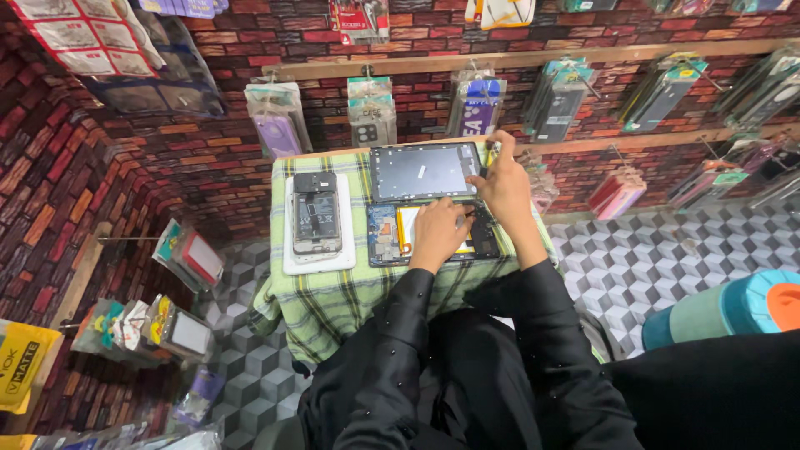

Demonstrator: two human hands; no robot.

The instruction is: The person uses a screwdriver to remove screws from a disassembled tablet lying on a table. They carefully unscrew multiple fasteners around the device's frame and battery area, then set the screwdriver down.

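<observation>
Opened tablet [433,232] on the checked bench [333,292], screen panel [423,172] above. Left hand [437,233] pressed flat on the yellow battery; right hand [500,185], grip state unclear, at the tablet's edge. Best worked slowly, body steadied, cables unstrained.

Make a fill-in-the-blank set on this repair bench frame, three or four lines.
1. The left hand rests on the opened ____ body, over its yellow-edged battery.
2. The detached tablet screen lies on the side of that body ____ from the person.
3. The opened phone lies on a ____ tray.
4. The table is covered by a green ____ cloth.

Missing words: tablet; farther; white; checked
</observation>
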